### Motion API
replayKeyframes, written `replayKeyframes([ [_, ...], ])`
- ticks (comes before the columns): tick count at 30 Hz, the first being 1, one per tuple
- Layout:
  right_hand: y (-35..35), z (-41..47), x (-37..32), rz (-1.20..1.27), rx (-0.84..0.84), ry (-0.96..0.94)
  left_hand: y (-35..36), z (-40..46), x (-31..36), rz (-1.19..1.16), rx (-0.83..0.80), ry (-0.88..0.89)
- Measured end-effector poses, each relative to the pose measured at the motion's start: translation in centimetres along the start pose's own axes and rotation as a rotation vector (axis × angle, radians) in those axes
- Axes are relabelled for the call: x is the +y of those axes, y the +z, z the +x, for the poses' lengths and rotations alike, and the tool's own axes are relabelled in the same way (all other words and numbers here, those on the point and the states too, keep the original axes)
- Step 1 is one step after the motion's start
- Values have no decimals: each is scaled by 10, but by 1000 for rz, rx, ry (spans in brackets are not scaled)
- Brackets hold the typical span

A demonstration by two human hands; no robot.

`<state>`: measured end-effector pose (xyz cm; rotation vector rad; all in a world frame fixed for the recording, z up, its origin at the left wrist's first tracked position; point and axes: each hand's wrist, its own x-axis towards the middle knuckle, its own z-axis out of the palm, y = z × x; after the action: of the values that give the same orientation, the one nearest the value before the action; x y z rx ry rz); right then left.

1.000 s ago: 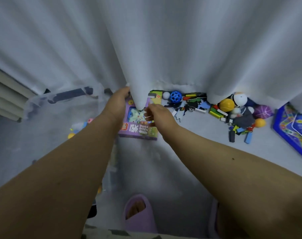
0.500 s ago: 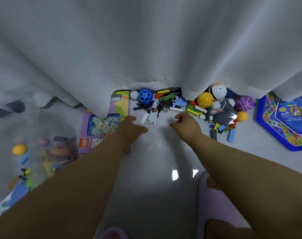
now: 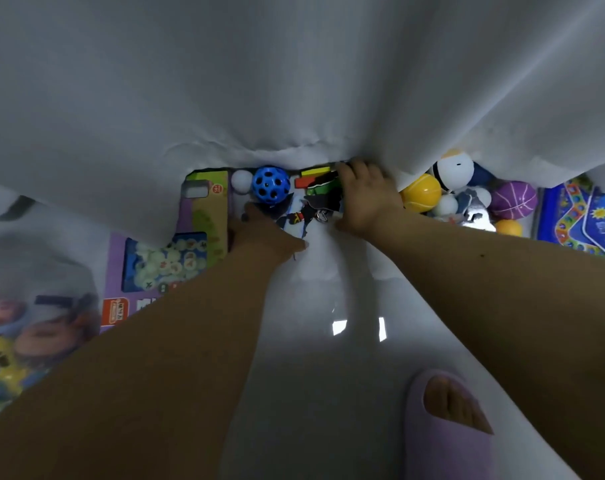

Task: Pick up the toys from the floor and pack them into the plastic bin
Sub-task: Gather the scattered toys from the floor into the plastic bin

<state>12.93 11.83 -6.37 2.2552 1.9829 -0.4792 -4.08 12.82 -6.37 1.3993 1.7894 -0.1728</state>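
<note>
Head view, left hand [image 3: 264, 233] flat on small dark toy pieces [image 3: 315, 206] below blue holed ball [image 3: 271, 185], fingers straight, gripping nothing, right hand [image 3: 365, 199] spread over same pile at curtain [image 3: 294, 81] hem, grasp unclear, clear bin [image 3: 34, 327] with toys at far left, purple game box [image 3: 176, 244] beside it

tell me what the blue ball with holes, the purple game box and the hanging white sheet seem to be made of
Blue ball with holes: probably rubber or soft plastic, dull surface with round holes moulded through it.
Purple game box: printed cardboard with a slight sheen, flat panels, and what looks like a clear window over pale round pieces.
White sheet: woven fabric, matte, hanging in soft folds with a puckered hem; the exact fibre cannot be told.
</note>
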Motion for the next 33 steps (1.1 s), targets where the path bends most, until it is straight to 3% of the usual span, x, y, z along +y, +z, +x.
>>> replayKeyframes([
  [5,1,11,1,-132,-37,-2,6,12,11,111,6,-27],
  [11,6,15,2,-69,-101,81,20,9,20,158,40,-12],
  [24,19,-6,-9,46,-234,-85,30,-3,18,486,89,67],
  [30,24,-20,-14,56,-162,-111,39,-2,-5,457,101,140],
  [33,16,-24,-10,218,-98,-61,31,-11,-11,419,107,129],
])
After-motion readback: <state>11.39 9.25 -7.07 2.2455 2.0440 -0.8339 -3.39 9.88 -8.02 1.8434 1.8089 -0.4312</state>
